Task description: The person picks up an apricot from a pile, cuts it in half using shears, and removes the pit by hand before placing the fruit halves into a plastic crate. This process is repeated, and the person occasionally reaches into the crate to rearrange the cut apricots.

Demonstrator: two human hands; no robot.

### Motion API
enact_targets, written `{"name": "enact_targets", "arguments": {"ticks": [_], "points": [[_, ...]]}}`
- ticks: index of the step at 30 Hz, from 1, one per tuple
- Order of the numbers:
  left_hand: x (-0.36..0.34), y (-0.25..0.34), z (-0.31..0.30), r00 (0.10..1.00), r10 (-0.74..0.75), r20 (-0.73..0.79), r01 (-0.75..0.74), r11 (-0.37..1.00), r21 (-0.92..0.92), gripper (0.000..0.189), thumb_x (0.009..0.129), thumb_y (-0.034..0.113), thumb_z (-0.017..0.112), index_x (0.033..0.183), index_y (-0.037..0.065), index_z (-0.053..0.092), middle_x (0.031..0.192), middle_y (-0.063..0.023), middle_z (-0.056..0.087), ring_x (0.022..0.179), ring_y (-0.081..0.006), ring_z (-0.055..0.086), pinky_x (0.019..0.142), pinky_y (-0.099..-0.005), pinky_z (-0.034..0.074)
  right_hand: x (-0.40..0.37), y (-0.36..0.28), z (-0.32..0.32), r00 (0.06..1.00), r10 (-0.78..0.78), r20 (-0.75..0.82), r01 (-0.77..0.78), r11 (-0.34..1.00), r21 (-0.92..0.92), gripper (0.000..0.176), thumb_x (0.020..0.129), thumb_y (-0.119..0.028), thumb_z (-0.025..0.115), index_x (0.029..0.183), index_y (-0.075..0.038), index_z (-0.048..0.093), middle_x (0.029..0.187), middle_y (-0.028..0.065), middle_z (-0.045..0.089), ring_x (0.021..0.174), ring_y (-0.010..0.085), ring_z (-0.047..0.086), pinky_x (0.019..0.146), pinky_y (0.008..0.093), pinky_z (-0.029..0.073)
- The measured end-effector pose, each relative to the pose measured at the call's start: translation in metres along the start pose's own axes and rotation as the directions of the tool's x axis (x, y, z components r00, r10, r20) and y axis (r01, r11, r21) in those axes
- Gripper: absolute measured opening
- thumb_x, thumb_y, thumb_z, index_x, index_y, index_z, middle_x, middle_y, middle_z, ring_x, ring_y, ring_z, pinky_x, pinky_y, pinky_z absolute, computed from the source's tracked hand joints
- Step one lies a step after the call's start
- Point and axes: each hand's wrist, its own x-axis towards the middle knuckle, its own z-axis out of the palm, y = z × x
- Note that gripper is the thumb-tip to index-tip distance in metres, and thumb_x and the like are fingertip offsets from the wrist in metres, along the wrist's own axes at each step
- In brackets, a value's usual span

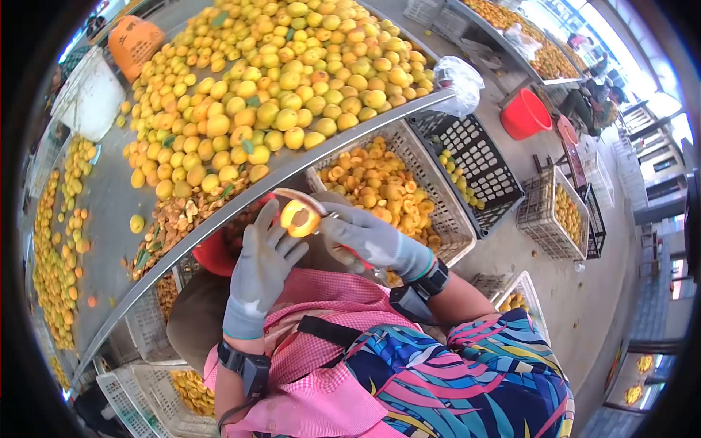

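The gloved left hand [257,270] is spread open, fingers loosely extended, beside the near edge of the metal table [109,212]; it grips nothing visible. The gloved right hand [374,237] is closed around a red-handled tool [358,258]. The cut apricot [300,217] is between the hands, just off the table's near edge. Whether the left fingertips contact it cannot be determined.

Fitted with grey gloves [248,292] on left hand [257,259] and right hand [369,232], edged in teal at the cuffs [244,335]. Equipped with dark, box-shaped wrist units [255,374], strapped in black; dark cable [235,409] at the left one. Dressed in pink checked fabric [310,293], black strap [328,330], and multicoloured, swirl-patterned garment [453,383].
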Motion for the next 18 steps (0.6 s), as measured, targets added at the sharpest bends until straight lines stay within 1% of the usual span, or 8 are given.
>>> {"name": "enact_targets", "arguments": {"ticks": [2,3,6,12,14,15,16,18], "points": [[-0.008,0.006,0.012,0.997,-0.073,0.031,0.070,0.993,0.099,0.071,0.095,0.047,0.047,0.148,0.008,0.018,0.143,-0.0106,0.036,0.128,-0.0259,0.040,0.105,-0.0445,0.033,0.004,0.006,0.009,0.991,0.108,-0.083,-0.114,0.990,-0.081,0.048,0.099,-0.038,0.041,0.134,-0.005,0.040,0.061,-0.0011,0.047,0.046,0.0060,0.043,0.040,0.0192,0.034],[-0.014,0.000,0.014,1.000,0.013,-0.002,-0.012,0.990,0.140,0.062,0.095,0.030,0.054,0.145,0.007,0.025,0.134,-0.0097,0.046,0.120,-0.0239,0.050,0.099,-0.0414,0.042,0.007,0.011,0.013,0.992,0.103,-0.071,-0.108,0.992,-0.073,0.048,0.097,-0.039,0.045,0.134,-0.007,0.041,0.062,-0.0016,0.046,0.050,0.0050,0.042,0.041,0.0191,0.033],[-0.018,-0.006,-0.005,0.996,0.053,-0.070,-0.033,0.963,0.266,0.056,0.093,0.023,0.057,0.141,0.005,0.033,0.128,-0.0096,0.052,0.113,-0.0246,0.055,0.097,-0.0403,0.045,0.022,0.033,0.026,0.999,0.043,0.003,-0.043,0.999,-0.007,0.046,0.097,-0.038,0.046,0.132,-0.009,0.043,0.063,-0.0025,0.045,0.051,0.0047,0.041,0.042,0.0192,0.032],[-0.029,-0.005,-0.028,0.966,0.133,-0.222,-0.104,0.985,0.139,0.044,0.091,0.013,0.060,0.132,0.006,0.043,0.120,-0.0084,0.056,0.107,-0.0199,0.058,0.093,-0.0364,0.048,0.046,0.030,0.041,0.986,0.159,0.055,-0.158,0.987,-0.022,0.038,0.094,-0.036,0.051,0.120,-0.008,0.054,0.060,-0.0047,0.044,0.047,0.0043,0.040,0.041,0.0199,0.032],[-0.029,-0.006,-0.029,0.958,0.169,-0.231,-0.142,0.982,0.127,0.038,0.092,0.009,0.058,0.127,0.006,0.046,0.116,-0.0075,0.056,0.106,-0.0195,0.058,0.091,-0.0337,0.050,0.055,0.029,0.048,0.995,0.051,-0.088,-0.068,0.979,-0.193,0.037,0.092,-0.036,0.055,0.115,-0.006,0.059,0.062,0.0010,0.053,0.049,0.0092,0.048,0.045,0.0243,0.038],[-0.029,-0.006,-0.029,0.953,0.169,-0.250,-0.159,0.985,0.060,0.033,0.092,0.005,0.055,0.124,0.006,0.047,0.113,-0.0069,0.057,0.105,-0.0187,0.059,0.088,-0.0318,0.051,0.060,0.031,0.049,0.983,-0.138,-0.123,0.069,0.892,-0.448,0.035,0.090,-0.032,0.058,0.110,-0.003,0.062,0.069,0.0084,0.061,0.054,0.0164,0.057,0.051,0.0294,0.044],[-0.029,-0.006,-0.031,0.947,0.168,-0.274,-0.158,0.986,0.056,0.032,0.092,0.005,0.055,0.124,0.007,0.047,0.114,-0.0068,0.057,0.104,-0.0174,0.059,0.086,-0.0302,0.052,0.066,0.035,0.051,0.989,-0.127,-0.076,0.080,0.890,-0.449,0.035,0.090,-0.032,0.058,0.110,-0.003,0.062,0.069,0.0084,0.061,0.054,0.0164,0.057,0.051,0.0294,0.044],[-0.029,-0.012,-0.042,0.934,0.238,-0.266,-0.251,0.968,-0.018,0.034,0.093,0.006,0.054,0.126,0.008,0.046,0.112,-0.0063,0.058,0.100,-0.0154,0.060,0.083,-0.0277,0.052,0.075,0.041,0.053,0.976,-0.159,-0.147,0.067,0.865,-0.497,0.035,0.088,-0.030,0.060,0.109,-0.002,0.062,0.070,0.0133,0.061,0.060,0.0230,0.061,0.057,0.0328,0.047]]}}
